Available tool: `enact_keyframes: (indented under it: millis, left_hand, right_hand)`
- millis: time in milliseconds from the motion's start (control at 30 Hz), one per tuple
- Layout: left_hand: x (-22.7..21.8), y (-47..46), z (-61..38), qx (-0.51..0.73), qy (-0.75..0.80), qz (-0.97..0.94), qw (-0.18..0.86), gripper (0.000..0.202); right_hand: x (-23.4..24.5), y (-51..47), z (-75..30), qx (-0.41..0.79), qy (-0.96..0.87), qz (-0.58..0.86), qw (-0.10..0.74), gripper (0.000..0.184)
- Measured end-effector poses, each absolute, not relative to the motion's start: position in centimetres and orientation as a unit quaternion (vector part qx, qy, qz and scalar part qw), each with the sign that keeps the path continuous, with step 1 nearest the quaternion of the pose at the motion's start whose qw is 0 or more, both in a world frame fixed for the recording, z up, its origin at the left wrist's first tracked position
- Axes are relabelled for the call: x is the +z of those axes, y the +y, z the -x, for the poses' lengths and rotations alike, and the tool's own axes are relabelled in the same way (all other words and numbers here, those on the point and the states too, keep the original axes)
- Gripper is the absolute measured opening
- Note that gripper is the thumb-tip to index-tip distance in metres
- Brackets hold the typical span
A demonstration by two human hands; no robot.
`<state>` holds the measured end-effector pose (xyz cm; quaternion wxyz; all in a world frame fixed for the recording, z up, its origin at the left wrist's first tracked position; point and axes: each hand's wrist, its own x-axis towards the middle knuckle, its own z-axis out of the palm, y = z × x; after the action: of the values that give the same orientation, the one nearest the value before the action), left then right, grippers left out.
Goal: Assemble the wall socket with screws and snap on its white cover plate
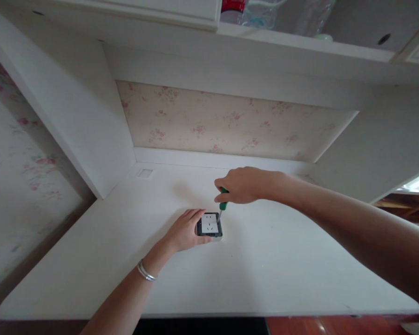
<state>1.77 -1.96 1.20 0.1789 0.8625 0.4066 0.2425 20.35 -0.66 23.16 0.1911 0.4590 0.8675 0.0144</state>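
A wall socket (209, 224) with a white face and a dark frame lies face up on the white desk (265, 270). My left hand (186, 231) grips it from the left, with the thumb along the near side and the fingers at the far side. Above and to the right, my right hand (246, 185) is closed around the green handle of a screwdriver (223, 205). Its metal shaft slants down to the right edge of the socket's frame. Whether the tip sits in a screw is too small to tell.
A small square white plate (145, 173) lies at the desk's back left. White side panels (73, 102) flank the desk, and an overhead shelf (300, 42) holds clear plastic bottles (261, 14). Flowered wallpaper (209, 121) covers the back wall.
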Motion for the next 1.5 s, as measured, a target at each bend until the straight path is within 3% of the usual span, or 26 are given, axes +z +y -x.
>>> enact_keyframes:
  millis: [133, 233, 333, 467, 633, 800, 933, 1067, 1233, 1333, 1500]
  left_hand:
    - [1.2, -2.0, -1.7, 0.243, 0.406, -0.862, 0.182, 0.083]
    - [1.2, -2.0, -1.7, 0.241, 0.406, -0.861, 0.188, 0.083]
    - [1.2, -2.0, -1.7, 0.237, 0.408, -0.861, 0.191, 0.083]
    - [1.2, -2.0, -1.7, 0.235, 0.408, -0.859, 0.199, 0.084]
    - [1.2, -1.9, -1.7, 0.236, 0.408, -0.859, 0.201, 0.084]
    - [1.3, -1.9, -1.7, 0.233, 0.408, -0.86, 0.198, 0.084]
    - [1.3, -1.9, -1.7, 0.231, 0.405, -0.864, 0.193, 0.083]
    - [1.4, -2.0, -1.8, 0.232, 0.406, -0.863, 0.191, 0.083]
    - [1.6, -2.1, -1.8, 0.24, 0.404, -0.861, 0.196, 0.081]
    - [1.6, -2.1, -1.8, 0.24, 0.405, -0.86, 0.196, 0.082]
    - [1.4, -2.0, -1.8, 0.239, 0.406, -0.859, 0.202, 0.082]
  right_hand:
    - [23.2, -0.5, -20.5, -0.009, 0.868, -0.468, 0.167, 0.061]
    - [23.3, -0.1, -20.7, -0.08, 0.9, -0.396, 0.166, 0.048]
    - [23.2, 0.2, -20.7, -0.034, 0.888, -0.419, 0.187, 0.035]
    - [23.2, 0.2, -20.6, -0.034, 0.884, -0.434, 0.167, 0.053]
    - [23.3, 0.2, -20.6, -0.039, 0.882, -0.422, 0.205, 0.038]
    - [23.3, 0.3, -20.3, -0.04, 0.899, -0.403, 0.166, 0.054]
    - [23.4, 0.4, -19.8, -0.014, 0.889, -0.408, 0.207, 0.038]
    - [23.6, 0.7, -19.8, -0.007, 0.867, -0.455, 0.204, 0.058]
    - [23.7, 0.8, -20.1, -0.042, 0.878, -0.428, 0.213, 0.044]
    - [23.8, 0.7, -20.2, 0.015, 0.849, -0.483, 0.213, 0.059]
    - [24.0, 0.4, -20.7, -0.039, 0.894, -0.407, 0.182, 0.048]
